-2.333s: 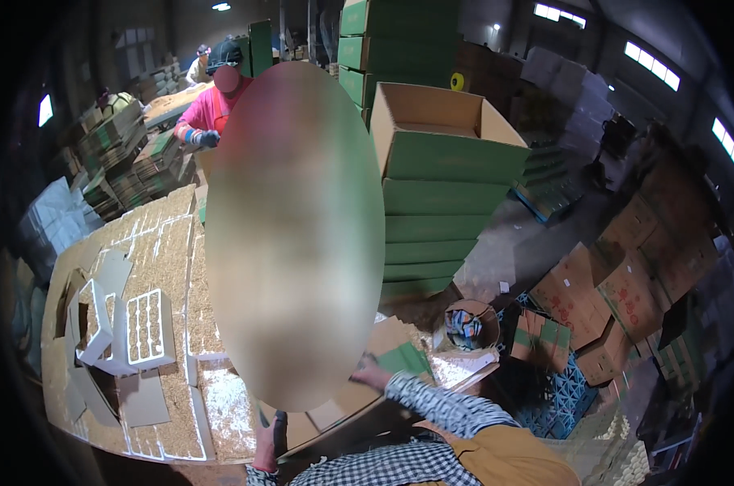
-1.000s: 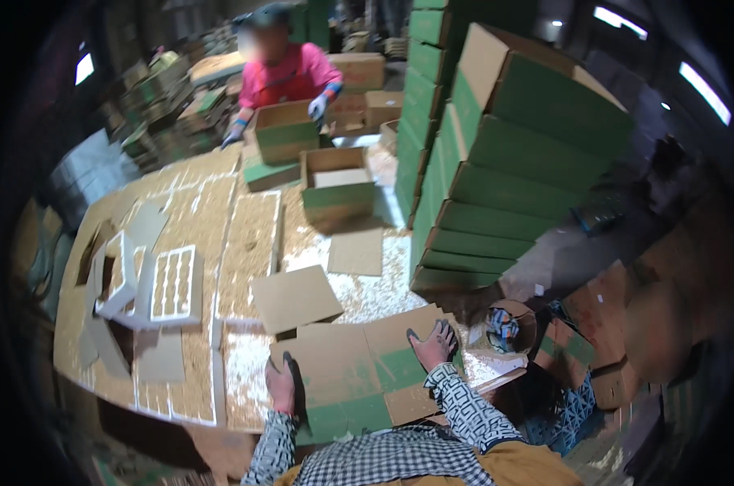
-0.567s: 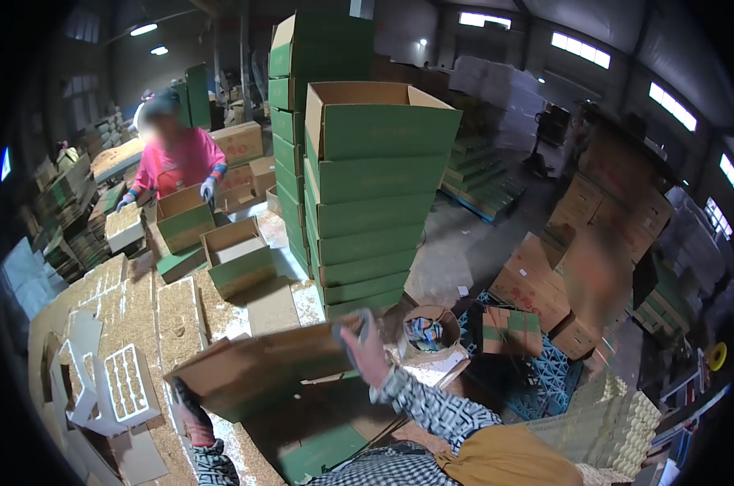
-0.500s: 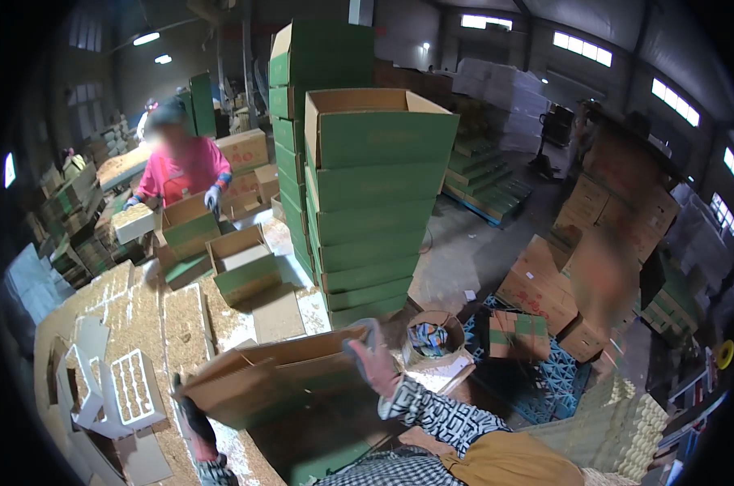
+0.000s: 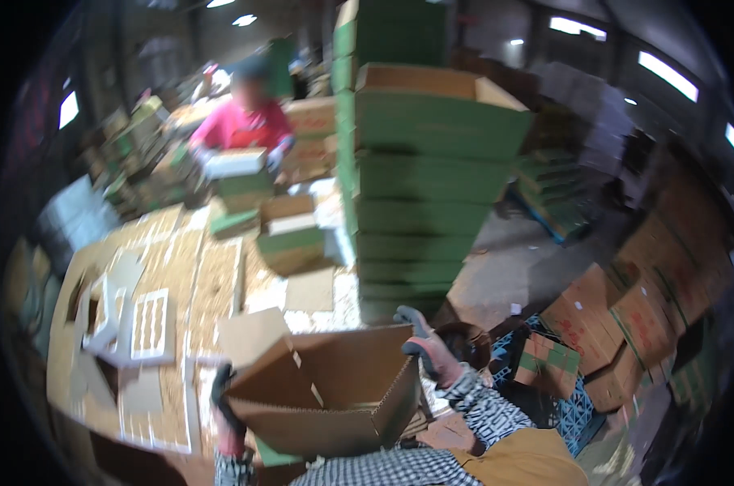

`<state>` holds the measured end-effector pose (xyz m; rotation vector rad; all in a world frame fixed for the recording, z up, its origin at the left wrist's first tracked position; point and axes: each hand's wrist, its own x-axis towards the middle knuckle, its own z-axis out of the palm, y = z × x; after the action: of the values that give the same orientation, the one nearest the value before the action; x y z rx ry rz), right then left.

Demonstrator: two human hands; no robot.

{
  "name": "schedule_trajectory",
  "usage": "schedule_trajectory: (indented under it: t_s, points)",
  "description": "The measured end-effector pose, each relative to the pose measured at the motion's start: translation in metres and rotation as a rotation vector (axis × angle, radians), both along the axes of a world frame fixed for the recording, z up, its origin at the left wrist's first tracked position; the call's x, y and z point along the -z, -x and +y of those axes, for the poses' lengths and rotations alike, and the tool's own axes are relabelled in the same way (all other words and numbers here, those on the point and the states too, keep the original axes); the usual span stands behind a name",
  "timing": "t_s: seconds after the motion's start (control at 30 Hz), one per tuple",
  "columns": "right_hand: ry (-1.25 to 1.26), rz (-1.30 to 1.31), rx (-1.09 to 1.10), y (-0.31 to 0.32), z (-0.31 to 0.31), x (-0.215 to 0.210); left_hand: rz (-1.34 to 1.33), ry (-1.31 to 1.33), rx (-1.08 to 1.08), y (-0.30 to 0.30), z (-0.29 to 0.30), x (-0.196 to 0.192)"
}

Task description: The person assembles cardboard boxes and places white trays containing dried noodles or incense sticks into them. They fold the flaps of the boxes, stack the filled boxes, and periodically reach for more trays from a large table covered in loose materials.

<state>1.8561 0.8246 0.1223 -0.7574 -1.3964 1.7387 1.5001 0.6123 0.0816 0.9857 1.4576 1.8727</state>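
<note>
You hold the open brown corrugated cardboard box over the worktop, in front of the tall green box stack. Your left hand and right hand have fingers gripping its 2 sides. It looks mid-forming; next, likely fold the flaps square.

Head-worn fisheye (single view), downward, close.

Worktop: a long chipboard worktop runs ahead and left of the hands, strewn with cardboard pieces.
Stack: a tall stack of green boxes stands just beyond the hands.
Floor: grey concrete floor to the right.
Right side: brown cartons piled right.
Light: bright windows high on the right wall; ceiling lamps far ahead.
Far end: a person in red at the worktop's far end.
</note>
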Motion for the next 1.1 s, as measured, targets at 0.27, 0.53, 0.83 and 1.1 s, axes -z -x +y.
schedule_trajectory:
  t_s: [0.27,0.53,0.83,1.1]
  points:
    - [-0.373,-0.021,0.118,0.055,-0.001,0.016,0.587,-0.071,0.115,-0.108,0.01,-0.048]
    - [-1.008,-0.715,0.027,0.139,-0.039,-0.003,0.885,0.499,0.86,-0.096,-0.059,-0.057]
    - [-1.285,-0.453,-0.734,0.053,-0.042,0.019,-0.284,0.491,0.134,-0.053,-0.079,0.011]
    - [-1.07,-0.598,-0.509,0.041,0.004,0.012,-0.022,0.395,0.397,-0.015,-0.108,0.02]
